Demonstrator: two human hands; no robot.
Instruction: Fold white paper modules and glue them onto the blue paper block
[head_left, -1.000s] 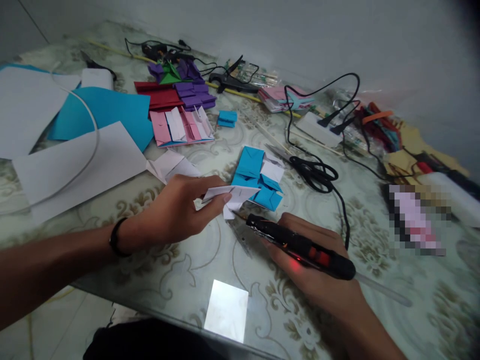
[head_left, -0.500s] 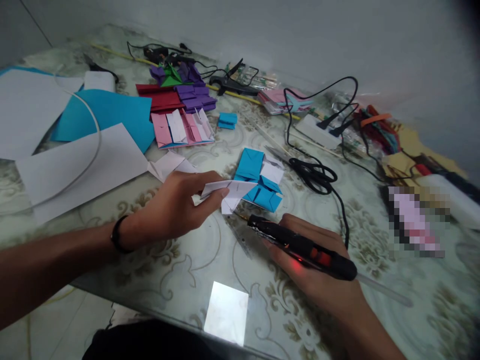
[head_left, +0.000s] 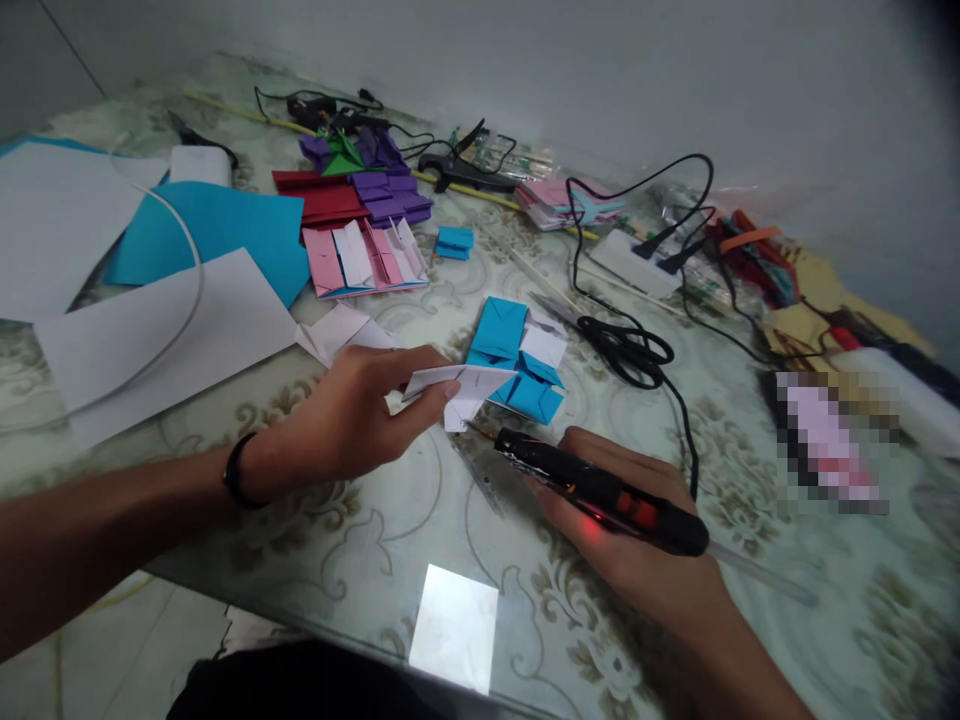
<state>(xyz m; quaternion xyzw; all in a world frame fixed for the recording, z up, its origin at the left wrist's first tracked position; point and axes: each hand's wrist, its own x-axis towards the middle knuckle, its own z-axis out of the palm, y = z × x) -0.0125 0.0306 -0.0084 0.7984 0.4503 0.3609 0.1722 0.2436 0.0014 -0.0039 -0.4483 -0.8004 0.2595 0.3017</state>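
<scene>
Between the thumb and fingers of my left hand (head_left: 367, 405) is a folded white paper piece (head_left: 472, 385), held above the table. My right hand (head_left: 622, 530) is wrapped round a black hot glue gun (head_left: 600, 490) with a red glow at its side and a clear glue stick out of its back end. The gun's nozzle points left, at the lower flap of the white piece; whether it touches the paper I cannot tell. Just behind the white piece lies a folded blue and white paper block (head_left: 510, 345), partly covered by it.
Black-handled scissors (head_left: 626, 345) lie right of the block, near the gun's cord. Folded pink and white (head_left: 367, 258), purple (head_left: 390, 197) and red (head_left: 319, 195) paper pieces sit farther back. Loose white sheets (head_left: 165, 345) and blue paper (head_left: 217, 225) spread leftward. A white power strip (head_left: 637, 262) stands back right.
Hardly anything differs. The white piece and the glue gun's nozzle have shifted very slightly, and both hands keep their grip.
</scene>
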